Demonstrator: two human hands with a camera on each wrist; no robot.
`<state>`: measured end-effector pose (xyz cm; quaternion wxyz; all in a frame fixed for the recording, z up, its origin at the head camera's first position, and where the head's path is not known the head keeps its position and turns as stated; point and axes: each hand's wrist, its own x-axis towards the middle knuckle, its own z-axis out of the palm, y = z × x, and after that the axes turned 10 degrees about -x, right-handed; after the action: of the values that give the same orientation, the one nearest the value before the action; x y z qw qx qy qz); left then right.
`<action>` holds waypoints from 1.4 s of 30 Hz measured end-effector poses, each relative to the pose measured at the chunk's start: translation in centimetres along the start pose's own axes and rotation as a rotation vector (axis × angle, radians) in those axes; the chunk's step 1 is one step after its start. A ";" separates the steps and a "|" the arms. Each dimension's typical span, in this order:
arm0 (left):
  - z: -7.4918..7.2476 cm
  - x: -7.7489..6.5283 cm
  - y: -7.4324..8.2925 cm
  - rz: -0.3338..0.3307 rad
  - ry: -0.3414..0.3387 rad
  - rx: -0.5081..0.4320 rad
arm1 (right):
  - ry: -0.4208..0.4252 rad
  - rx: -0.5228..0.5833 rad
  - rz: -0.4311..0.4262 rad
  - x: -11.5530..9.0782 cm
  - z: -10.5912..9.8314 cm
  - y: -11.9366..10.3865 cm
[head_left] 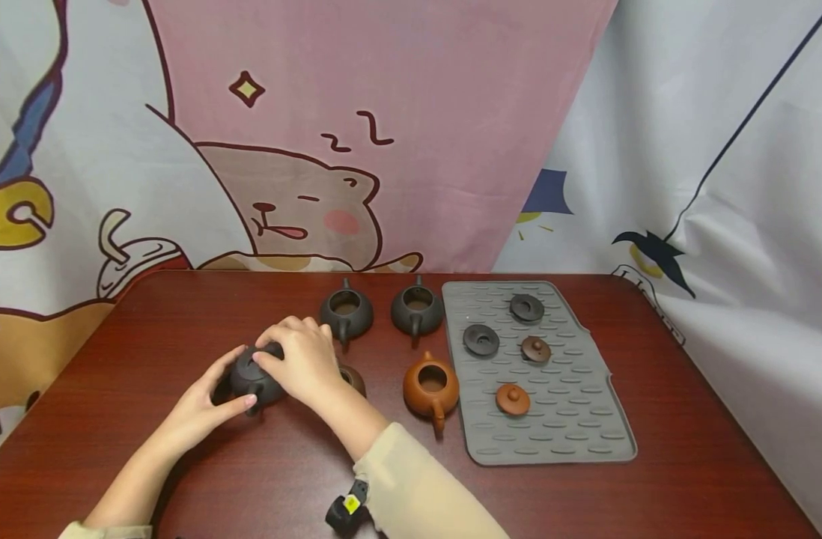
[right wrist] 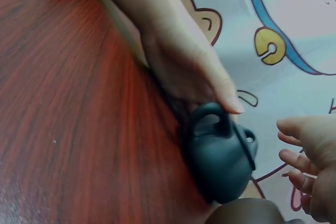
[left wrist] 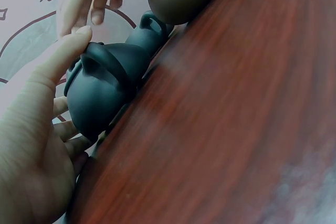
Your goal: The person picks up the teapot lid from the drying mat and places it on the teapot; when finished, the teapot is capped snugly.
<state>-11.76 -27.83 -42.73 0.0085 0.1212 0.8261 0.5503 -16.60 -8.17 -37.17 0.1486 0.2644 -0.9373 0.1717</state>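
Observation:
A black teapot (head_left: 252, 382) with its lid on stands at the left of the table. My left hand (head_left: 205, 404) holds it, thumb by the handle and the other fingers around the far side of its body. My right hand (head_left: 303, 359) hovers over the pot, its fingers loosely bent. In the right wrist view a gap shows between the right fingertips (right wrist: 291, 127) and the black pot. Partly hidden behind the right forearm is a brown teapot (head_left: 353, 380).
Two dark lidless teapots, one (head_left: 346, 311) left of the other (head_left: 416, 308), stand at the back. An orange-brown lidless teapot (head_left: 430, 385) is beside a grey mat (head_left: 559, 434). On the mat lie two black lids (head_left: 481, 340), a brown lid (head_left: 536, 349) and an orange lid (head_left: 513, 400).

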 end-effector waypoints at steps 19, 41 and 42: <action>0.0 0.0 -0.3 0.040 0.027 0.015 | 0.110 0.241 -0.008 -3.0 -4.9 2.1; 0.0 0.1 -0.5 0.074 0.032 0.005 | 0.244 0.367 0.020 -8.0 -8.7 10.0; 0.1 0.1 -0.5 0.073 0.033 0.004 | 0.248 0.368 0.024 -8.2 -8.9 10.4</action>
<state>-11.93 -27.91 -43.16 -0.0253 0.1424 0.8221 0.5506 -13.89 7.39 -34.77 0.2102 0.2527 -0.8678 0.3726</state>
